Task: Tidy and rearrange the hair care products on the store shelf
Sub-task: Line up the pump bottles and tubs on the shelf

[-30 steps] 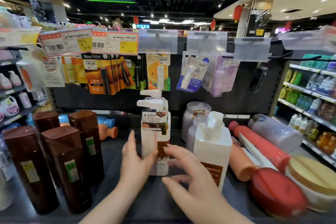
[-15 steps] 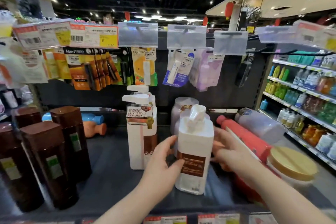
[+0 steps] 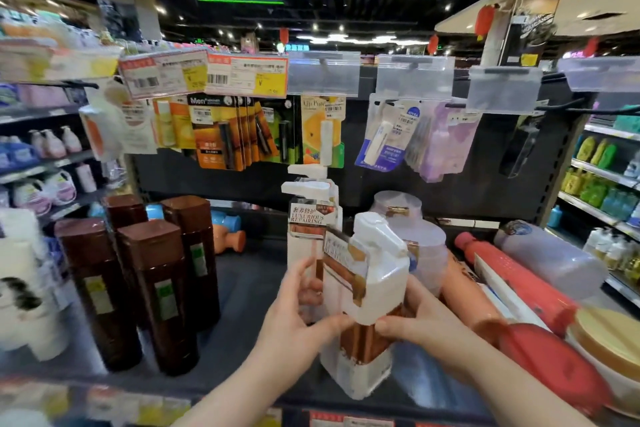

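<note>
Within the last half-second the white square pump bottle with the brown label (image 3: 363, 308) had tipped and turned, label now facing left; both the left hand (image 3: 294, 329) and right hand (image 3: 420, 326) had fingers closed around it at the near shelf (image 3: 242, 288) edge, just before its upright twin (image 3: 311, 236); re-facing seemed underway.

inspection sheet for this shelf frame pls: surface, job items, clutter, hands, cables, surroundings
Surface: dark shelf, bare patch in the middle.
Job's things: white pump bottle held tilted at the front; two more pump bottles upright behind it; four brown bottles upright on the left.
Clutter: red bottles and a clear bottle lying on their sides on the right; a blue bottle and an orange bottle lying at the back.
Grippers: left hand and right hand both grip the tilted bottle.
Cables: nothing seen.
Surroundings: hanging lip-balm cards, price tags, stocked aisle shelves both sides.
</note>
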Motion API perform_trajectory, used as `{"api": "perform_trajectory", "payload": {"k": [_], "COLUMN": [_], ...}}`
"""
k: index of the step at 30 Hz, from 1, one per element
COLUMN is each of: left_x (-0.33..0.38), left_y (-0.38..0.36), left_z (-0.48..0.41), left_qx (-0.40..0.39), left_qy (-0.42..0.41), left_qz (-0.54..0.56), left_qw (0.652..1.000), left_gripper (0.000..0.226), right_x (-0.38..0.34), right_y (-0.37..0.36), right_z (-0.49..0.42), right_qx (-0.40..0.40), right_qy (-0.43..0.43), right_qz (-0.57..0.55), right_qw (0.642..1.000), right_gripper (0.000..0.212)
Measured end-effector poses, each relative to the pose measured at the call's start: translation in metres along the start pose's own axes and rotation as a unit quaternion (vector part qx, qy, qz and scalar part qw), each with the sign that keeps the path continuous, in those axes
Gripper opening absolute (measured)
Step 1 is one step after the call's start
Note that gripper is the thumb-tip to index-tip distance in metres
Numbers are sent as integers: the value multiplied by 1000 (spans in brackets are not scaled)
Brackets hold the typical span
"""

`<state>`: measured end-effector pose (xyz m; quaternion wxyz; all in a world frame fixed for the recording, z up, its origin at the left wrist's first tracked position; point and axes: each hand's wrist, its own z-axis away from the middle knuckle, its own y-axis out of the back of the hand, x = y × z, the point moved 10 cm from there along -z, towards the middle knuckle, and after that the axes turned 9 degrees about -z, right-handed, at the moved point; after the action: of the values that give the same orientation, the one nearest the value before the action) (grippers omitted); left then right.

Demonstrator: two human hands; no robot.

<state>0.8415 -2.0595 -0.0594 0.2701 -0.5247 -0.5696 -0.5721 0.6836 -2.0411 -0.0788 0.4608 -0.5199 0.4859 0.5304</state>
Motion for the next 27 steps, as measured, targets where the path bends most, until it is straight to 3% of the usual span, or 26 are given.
{"api": "perform_trajectory", "payload": {"k": [2, 5, 9, 14, 17, 20, 27], "left_x": [-11, -21, -20, -29, -39, -46, -63], "left_y": [6, 6, 20, 33, 34, 28, 26], "left_z": [0, 6, 10, 14, 10, 6, 1], "left_qx": [-19, -52, 6, 67, 20, -48, -78], "left_qy": [21, 37, 9, 4, 13, 20, 51], "left_qz": [14, 34, 43, -5, -46, -46, -10], "left_qw": [999, 997, 999, 998, 999, 998, 996], "left_gripper": [69, 56, 49, 65, 84, 89, 98], "right_x": [8, 16, 19, 22, 23, 26, 27], "right_y": [-16, -35, -31, -62, -67, -67, -70], "right_z": [-8, -14, -15, -5, -13, -18, -20], "right_qx": [-52, -82, -16, -66, -53, -60, -44], "right_qy": [-19, -25, 13, 36, 29, 21, 21], "right_qz": [-26, -30, -5, 105, 98, 114, 126], "right_qw": [998, 996, 1000, 992, 993, 991, 991], "right_gripper": [98, 93, 109, 102, 96, 102, 85]}}
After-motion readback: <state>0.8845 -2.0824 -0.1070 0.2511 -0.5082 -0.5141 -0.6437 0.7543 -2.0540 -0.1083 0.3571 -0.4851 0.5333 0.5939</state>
